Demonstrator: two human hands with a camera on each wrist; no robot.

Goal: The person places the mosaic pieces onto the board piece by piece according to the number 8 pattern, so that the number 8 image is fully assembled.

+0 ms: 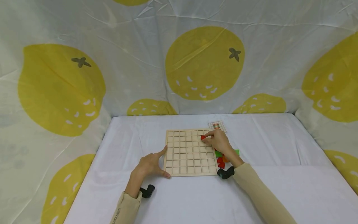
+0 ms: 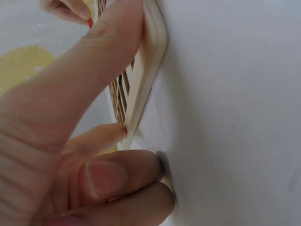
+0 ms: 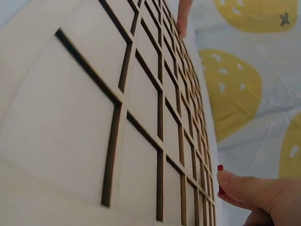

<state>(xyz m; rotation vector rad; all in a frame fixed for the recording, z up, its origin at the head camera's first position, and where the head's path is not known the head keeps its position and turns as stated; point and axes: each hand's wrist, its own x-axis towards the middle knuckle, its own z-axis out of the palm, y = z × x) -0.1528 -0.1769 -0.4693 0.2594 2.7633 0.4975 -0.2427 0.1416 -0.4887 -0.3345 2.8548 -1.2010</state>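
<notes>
The right hand (image 1: 219,141) pinches 1 red tile (image 1: 202,137) over, perhaps touching, the upper right of the wooden grid board (image 1: 184,152), a placing step, I'd judge, wanting careful alignment, while the left hand (image 1: 150,165) spreads along the board's left edge.

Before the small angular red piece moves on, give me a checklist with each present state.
1. Right hand pinching the red piece: ok.
2. Left hand touching the pale wooden grid board's left edge: ok.
3. Red piece's alignment with the board: cannot tell, partly hidden.
4. White printed grid card fully visible: not ok, right hand overlaps it.
5. Visible loose red, green and orange pieces off the board: ok, beside its right edge.
</notes>
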